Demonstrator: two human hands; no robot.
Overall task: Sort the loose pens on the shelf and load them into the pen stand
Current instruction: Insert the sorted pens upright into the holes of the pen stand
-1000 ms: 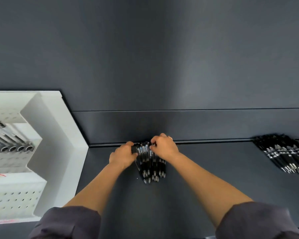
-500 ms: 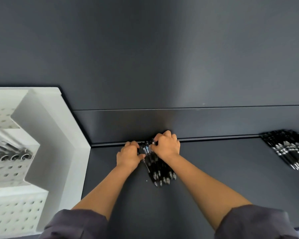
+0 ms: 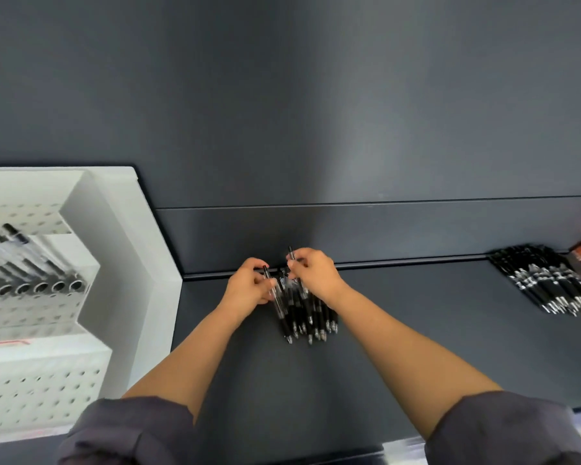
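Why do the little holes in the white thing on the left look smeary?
Head view: the white pen stand is motion-blurred, so holes streak; the left hand, right hand and pens at centre look sharper; a soft glow lights the back wall.

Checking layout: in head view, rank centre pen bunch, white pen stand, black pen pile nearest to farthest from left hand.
1. Centre pen bunch, touching the left hand.
2. White pen stand, at left.
3. Black pen pile, far right.

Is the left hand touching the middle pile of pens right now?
Touching. The head view shows the left hand gripping a pen at the left edge of the middle pile.
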